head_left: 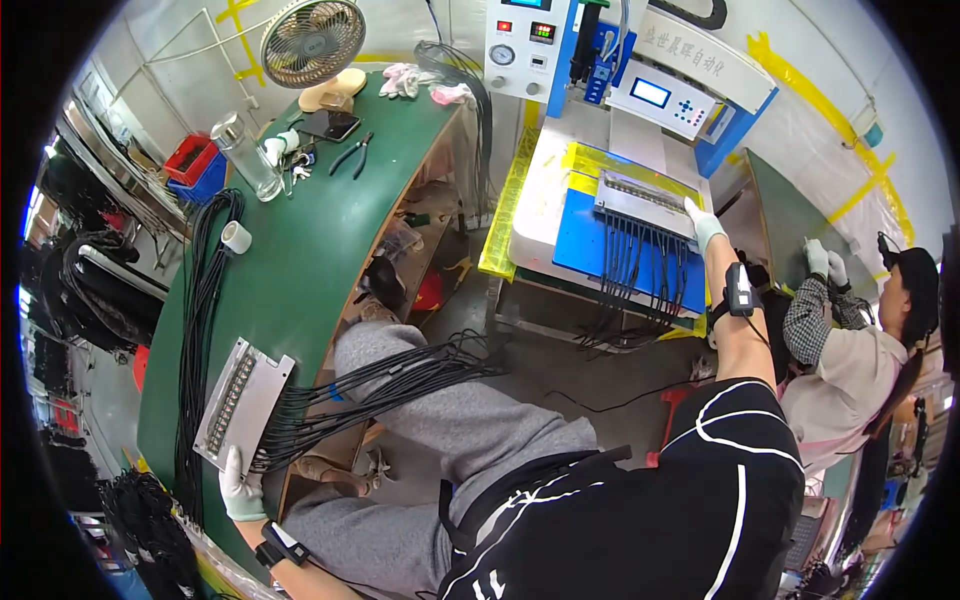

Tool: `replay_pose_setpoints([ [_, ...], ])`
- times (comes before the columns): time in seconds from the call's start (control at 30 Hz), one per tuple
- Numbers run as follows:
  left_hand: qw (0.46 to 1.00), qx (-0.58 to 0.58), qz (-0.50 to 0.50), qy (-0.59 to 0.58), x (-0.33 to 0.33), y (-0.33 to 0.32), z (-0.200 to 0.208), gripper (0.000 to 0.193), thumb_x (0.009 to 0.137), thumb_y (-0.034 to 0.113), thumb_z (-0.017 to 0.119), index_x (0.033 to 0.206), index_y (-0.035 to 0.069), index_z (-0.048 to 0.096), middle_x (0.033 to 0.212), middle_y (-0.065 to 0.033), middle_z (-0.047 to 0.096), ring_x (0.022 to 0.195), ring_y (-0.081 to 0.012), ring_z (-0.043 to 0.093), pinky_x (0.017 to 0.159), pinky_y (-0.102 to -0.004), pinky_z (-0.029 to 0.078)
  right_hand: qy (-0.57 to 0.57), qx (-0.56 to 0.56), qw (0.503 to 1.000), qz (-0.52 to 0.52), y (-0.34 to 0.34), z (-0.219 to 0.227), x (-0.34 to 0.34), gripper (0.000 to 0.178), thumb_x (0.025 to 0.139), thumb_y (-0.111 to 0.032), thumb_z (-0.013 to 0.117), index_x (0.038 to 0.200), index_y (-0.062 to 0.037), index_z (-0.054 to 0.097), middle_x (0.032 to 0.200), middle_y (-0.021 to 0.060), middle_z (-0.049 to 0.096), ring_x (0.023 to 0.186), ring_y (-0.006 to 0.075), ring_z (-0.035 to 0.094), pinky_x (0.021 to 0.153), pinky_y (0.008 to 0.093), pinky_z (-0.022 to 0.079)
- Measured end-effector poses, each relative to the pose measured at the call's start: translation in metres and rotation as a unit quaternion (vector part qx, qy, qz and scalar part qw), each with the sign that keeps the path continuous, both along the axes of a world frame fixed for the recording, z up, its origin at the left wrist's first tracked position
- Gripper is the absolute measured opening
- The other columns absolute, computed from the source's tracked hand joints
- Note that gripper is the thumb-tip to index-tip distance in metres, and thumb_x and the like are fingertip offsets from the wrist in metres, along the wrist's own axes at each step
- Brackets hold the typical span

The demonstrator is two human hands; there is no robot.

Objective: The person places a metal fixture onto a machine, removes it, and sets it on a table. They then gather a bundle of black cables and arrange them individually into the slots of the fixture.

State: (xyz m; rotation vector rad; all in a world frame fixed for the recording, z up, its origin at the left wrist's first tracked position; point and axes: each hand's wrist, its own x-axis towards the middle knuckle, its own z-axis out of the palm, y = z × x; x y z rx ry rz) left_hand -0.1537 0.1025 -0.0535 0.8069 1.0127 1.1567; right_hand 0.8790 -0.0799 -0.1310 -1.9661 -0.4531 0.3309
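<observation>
In a white glove, my left hand (241, 487) grips the lower end of a silver metal fixture plate (245, 405) on the green table. A row of small slots runs along the plate, and black cables (370, 400) fan out from it across my leg. My right hand (706, 224), also gloved, reaches out to the machine and holds the right end of a second metal fixture (648, 205). That fixture lies on the blue plate (577, 232) of the machine bed, its black cables (640, 265) hanging over the front. My right fingertips are partly hidden.
On the green table (300, 235) are a glass bottle (247, 157), pliers (351, 156), a phone (329, 125), a white roll (236, 238) and a cable bundle (200, 300). A fan (312, 42) stands behind. The machine's control panel (660, 100) faces me. A co-worker (850, 350) sits at right.
</observation>
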Motion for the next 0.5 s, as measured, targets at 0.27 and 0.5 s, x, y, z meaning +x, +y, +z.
replay_pose_setpoints([
  [0.27, 1.0, 0.0, 0.007, 0.009, 0.0, -0.005, 0.01, 0.048, 0.101, 0.016, 0.06, 0.144, 0.0, 0.046, 0.137, -0.0152, 0.058, 0.12, -0.0288, 0.063, 0.095, -0.0428, 0.06, -0.03, -0.018, 0.999, -0.001, 0.013, 0.002, -0.02, 0.072, 0.094, -0.048, 0.067, 0.145, 0.0003, 0.051, 0.146, 0.0155, 0.055, 0.135, 0.0275, 0.049, 0.114, 0.0343, 0.034],
  [0.5, 1.0, 0.005, -0.025, -0.014, 0.005, 0.008, -0.005, 0.041, 0.103, 0.015, 0.056, 0.139, -0.003, 0.051, 0.136, -0.0169, 0.059, 0.121, -0.0296, 0.062, 0.1, -0.0438, 0.057, -0.056, -0.101, 0.993, -0.002, -0.007, -0.002, 0.029, 0.072, 0.095, -0.047, 0.066, 0.147, -0.0008, 0.049, 0.149, 0.0159, 0.052, 0.14, 0.0283, 0.045, 0.117, 0.0344, 0.03],
])
